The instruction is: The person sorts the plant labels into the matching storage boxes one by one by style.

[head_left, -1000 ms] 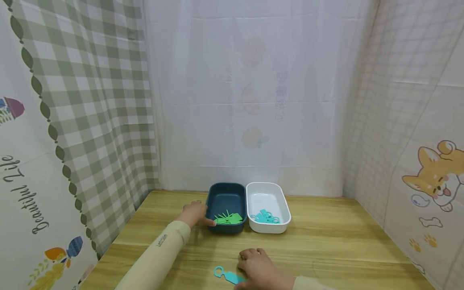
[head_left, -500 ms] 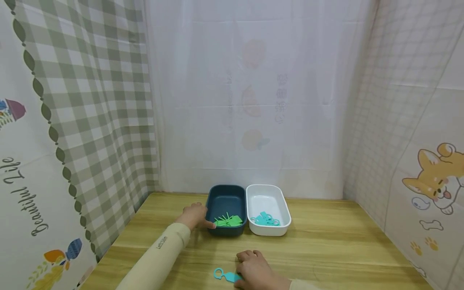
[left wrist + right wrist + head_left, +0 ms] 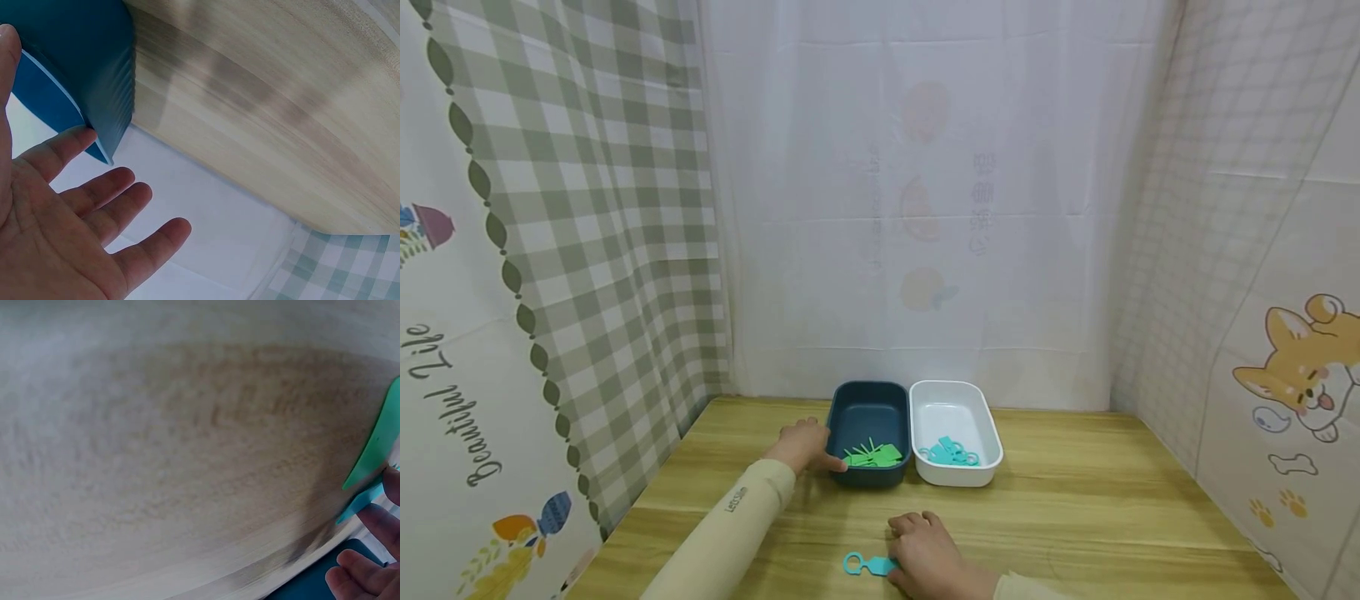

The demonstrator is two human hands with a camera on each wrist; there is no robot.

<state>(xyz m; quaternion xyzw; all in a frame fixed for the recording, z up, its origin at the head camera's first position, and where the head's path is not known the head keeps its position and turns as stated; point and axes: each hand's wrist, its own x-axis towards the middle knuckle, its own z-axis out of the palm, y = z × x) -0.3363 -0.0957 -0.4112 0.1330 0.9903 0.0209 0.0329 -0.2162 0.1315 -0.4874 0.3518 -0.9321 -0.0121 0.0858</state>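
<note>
My left hand (image 3: 803,446) is at the left side of a navy bin (image 3: 871,479), its thumb on the near rim. In the left wrist view its fingers are spread and fairly straight, and a fingertip touches the rim. Below the bins, my right hand (image 3: 928,554) pinches the right end of a flat turquoise plastic tag (image 3: 877,566) whose ring end points left. The right wrist view shows this tag (image 3: 362,504) between thumb and finger, close to the tabletop. A green flat piece (image 3: 378,440) appears beside it there, partly cut off by the frame.
Green tags with thin tails (image 3: 880,455) lie in the navy bin. Against its right side stands a white bin (image 3: 955,475) holding several turquoise ring tags (image 3: 950,452). Both bins stand on a wooden table (image 3: 1060,500) near its back edge, with cloth curtains around.
My right hand has shifted slightly left, and the turquoise tag has turned from slanted to nearly level in the head view. The left hand has stayed at the navy bin.
</note>
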